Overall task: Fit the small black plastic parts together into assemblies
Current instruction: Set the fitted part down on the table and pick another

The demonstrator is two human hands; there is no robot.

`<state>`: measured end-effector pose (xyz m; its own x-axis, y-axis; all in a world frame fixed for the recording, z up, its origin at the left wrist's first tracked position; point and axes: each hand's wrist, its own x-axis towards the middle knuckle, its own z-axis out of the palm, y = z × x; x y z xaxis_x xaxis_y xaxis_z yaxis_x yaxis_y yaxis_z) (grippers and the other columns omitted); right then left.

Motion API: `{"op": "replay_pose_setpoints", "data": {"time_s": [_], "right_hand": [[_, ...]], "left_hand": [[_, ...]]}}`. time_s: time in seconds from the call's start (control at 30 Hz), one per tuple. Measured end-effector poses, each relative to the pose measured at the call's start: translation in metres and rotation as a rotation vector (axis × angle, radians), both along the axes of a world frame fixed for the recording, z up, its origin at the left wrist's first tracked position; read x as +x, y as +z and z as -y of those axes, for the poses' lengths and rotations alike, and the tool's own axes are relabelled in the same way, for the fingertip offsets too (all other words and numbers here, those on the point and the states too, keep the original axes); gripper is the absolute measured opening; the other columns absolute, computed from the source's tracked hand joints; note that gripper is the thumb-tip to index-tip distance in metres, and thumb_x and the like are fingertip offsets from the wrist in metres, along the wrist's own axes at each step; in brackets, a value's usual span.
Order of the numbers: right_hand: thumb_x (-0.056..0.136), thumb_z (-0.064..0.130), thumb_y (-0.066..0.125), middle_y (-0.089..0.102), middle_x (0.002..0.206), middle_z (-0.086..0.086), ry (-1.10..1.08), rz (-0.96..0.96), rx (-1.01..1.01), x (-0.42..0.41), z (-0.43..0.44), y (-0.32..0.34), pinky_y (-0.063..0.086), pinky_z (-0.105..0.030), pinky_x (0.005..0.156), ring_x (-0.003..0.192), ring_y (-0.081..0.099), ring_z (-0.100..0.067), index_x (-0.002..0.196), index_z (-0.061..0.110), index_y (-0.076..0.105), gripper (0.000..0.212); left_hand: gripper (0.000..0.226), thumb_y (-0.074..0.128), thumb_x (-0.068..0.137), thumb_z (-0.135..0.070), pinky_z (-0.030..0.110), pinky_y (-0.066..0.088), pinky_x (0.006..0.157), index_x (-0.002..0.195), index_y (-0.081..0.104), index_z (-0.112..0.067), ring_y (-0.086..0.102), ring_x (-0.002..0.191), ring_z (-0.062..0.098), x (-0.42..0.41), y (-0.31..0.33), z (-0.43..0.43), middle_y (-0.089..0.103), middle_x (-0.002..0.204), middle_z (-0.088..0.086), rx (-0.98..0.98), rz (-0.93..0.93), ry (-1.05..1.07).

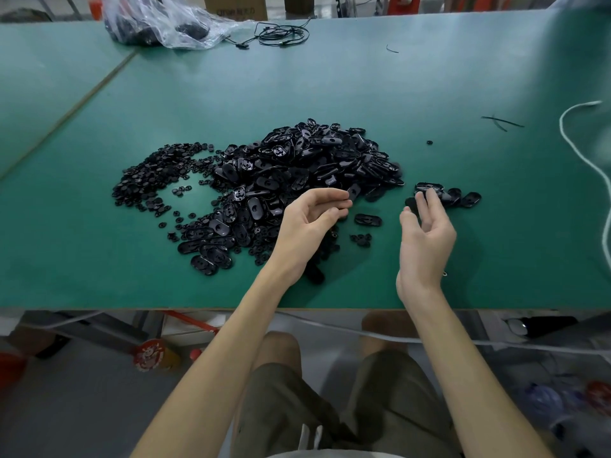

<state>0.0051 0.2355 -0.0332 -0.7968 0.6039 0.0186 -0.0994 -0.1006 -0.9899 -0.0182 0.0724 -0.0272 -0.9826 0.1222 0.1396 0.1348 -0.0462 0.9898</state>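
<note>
Evidently between fits, a seated worker holds both bare hands over a green bench (363,87). The left hand (310,223) pinches one oval shell (353,191) at its fingertips, thumb above and fingers (344,203) curled beneath. It is lifted at the 4 o'clock edge of the pile (307,166), probably ready to take a mating piece.

The right hand (426,236), at 3 o'clock of the left, has its fingers apart and loosely bent, clamped on nothing. Its tips reach a small group (463,198) of shells set at the pile's 3 o'clock. These are likely finished assemblies, kept apart from loose stock. Whether the tips touch them cannot be told.

All the parts are glossy black. The shells are oval, some lying dished side up and showing ribs and a centre hole. Small round discs (148,180) spread thin at the pile's 9 o'clock. A lone shell (367,220) lies between the hands.

Far off sit a clear bag (165,21) at 11 o'clock and a white cord (582,150) at 3.
</note>
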Motion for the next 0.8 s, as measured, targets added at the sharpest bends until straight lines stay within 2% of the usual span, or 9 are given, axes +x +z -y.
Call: {"op": "replay_pose_setpoints", "data": {"time_s": [0.1, 0.2, 0.27, 0.47, 0.53, 0.6, 0.63, 0.7, 0.8], "right_hand": [[0.098, -0.002, 0.054, 0.034, 0.168, -0.001, 0.021, -0.003, 0.025, 0.0006, 0.0007, 0.0017, 0.044, -0.021, 0.114, 0.130, 0.051, 0.013, 0.160, 0.012, 0.039, 0.065], [0.098, -0.001, 0.054, 0.014, 0.174, -0.004, 0.019, -0.023, 0.062, 0.0010, 0.0031, 0.0014, 0.045, -0.003, 0.094, 0.106, 0.050, 0.034, 0.162, 0.017, 0.036, 0.068], [0.098, -0.002, 0.053, 0.005, 0.175, -0.008, 0.041, -0.026, 0.086, 0.0005, 0.0058, 0.0021, 0.042, 0.002, 0.086, 0.098, 0.046, 0.040, 0.164, 0.019, 0.032, 0.073], [0.100, -0.002, 0.054, 0.002, 0.175, -0.006, 0.111, -0.019, 0.173, 0.0024, 0.0089, 0.0074, 0.039, 0.002, 0.092, 0.102, 0.041, 0.041, 0.165, 0.022, 0.026, 0.075], [0.100, -0.001, 0.054, 0.004, 0.175, -0.003, 0.092, 0.003, 0.194, 0.0022, 0.0082, 0.0074, 0.041, -0.002, 0.099, 0.116, 0.044, 0.032, 0.166, 0.019, 0.023, 0.076], [0.099, -0.002, 0.053, 0.007, 0.175, -0.005, 0.048, 0.026, 0.207, 0.0019, 0.0075, 0.0070, 0.042, -0.016, 0.113, 0.139, 0.044, 0.006, 0.165, 0.013, 0.023, 0.073], [0.099, -0.004, 0.052, 0.011, 0.173, -0.006, 0.026, 0.027, 0.213, 0.0016, 0.0072, 0.0064, 0.042, -0.023, 0.117, 0.144, 0.043, -0.004, 0.163, 0.010, 0.025, 0.070], [0.099, -0.006, 0.052, 0.020, 0.164, -0.007, 0.001, 0.021, 0.202, 0.0013, 0.0063, 0.0054, 0.045, -0.030, 0.117, 0.142, 0.046, -0.011, 0.159, 0.005, 0.031, 0.065], [0.099, -0.007, 0.052, 0.027, 0.153, -0.007, -0.013, 0.020, 0.151, 0.0010, 0.0053, 0.0057, 0.048, -0.033, 0.114, 0.138, 0.052, -0.013, 0.156, 0.002, 0.036, 0.060]], "left_hand": [[0.027, 0.055, 0.100, 0.011, 0.035, 0.054, 0.105, 0.123, 0.066, 0.003, 0.070, 0.117, 0.021, -0.0005, -0.0002, 0.0003, 0.073, 0.122, 0.013, -0.005, -0.009, -0.008], [0.027, 0.058, 0.098, 0.010, 0.033, 0.053, 0.106, 0.121, 0.069, 0.000, 0.069, 0.117, 0.018, 0.0005, 0.0005, 0.0000, 0.074, 0.120, 0.010, -0.043, -0.034, -0.025], [0.027, 0.061, 0.097, 0.009, 0.034, 0.052, 0.108, 0.120, 0.071, -0.002, 0.068, 0.118, 0.019, 0.0018, 0.0007, -0.0007, 0.073, 0.121, 0.010, -0.089, -0.086, -0.053], [0.027, 0.068, 0.092, 0.010, 0.030, 0.053, 0.098, 0.113, 0.076, -0.004, 0.068, 0.107, 0.021, 0.0021, 0.0003, -0.0049, 0.071, 0.117, 0.010, -0.271, -0.205, -0.125], [0.025, 0.072, 0.091, 0.006, 0.028, 0.053, 0.095, 0.110, 0.079, -0.008, 0.067, 0.106, 0.017, 0.0020, 0.0002, -0.0058, 0.071, 0.116, 0.004, -0.371, -0.238, -0.143], [0.022, 0.076, 0.090, -0.001, 0.027, 0.050, 0.094, 0.107, 0.081, -0.014, 0.064, 0.108, 0.015, 0.0023, -0.0005, -0.0071, 0.072, 0.115, -0.003, -0.508, -0.281, -0.157], [0.020, 0.078, 0.089, -0.005, 0.025, 0.048, 0.094, 0.105, 0.082, -0.017, 0.061, 0.110, 0.015, 0.0023, -0.0012, -0.0075, 0.071, 0.114, -0.005, -0.564, -0.300, -0.161], [0.017, 0.080, 0.090, -0.010, 0.017, 0.043, 0.093, 0.104, 0.082, -0.018, 0.058, 0.109, 0.016, 0.0020, -0.0025, -0.0082, 0.071, 0.113, -0.006, -0.639, -0.325, -0.164], [0.015, 0.080, 0.091, -0.014, 0.010, 0.036, 0.091, 0.104, 0.082, -0.019, 0.055, 0.105, 0.016, 0.0017, -0.0037, -0.0090, 0.069, 0.112, -0.006, -0.694, -0.339, -0.157]]}}
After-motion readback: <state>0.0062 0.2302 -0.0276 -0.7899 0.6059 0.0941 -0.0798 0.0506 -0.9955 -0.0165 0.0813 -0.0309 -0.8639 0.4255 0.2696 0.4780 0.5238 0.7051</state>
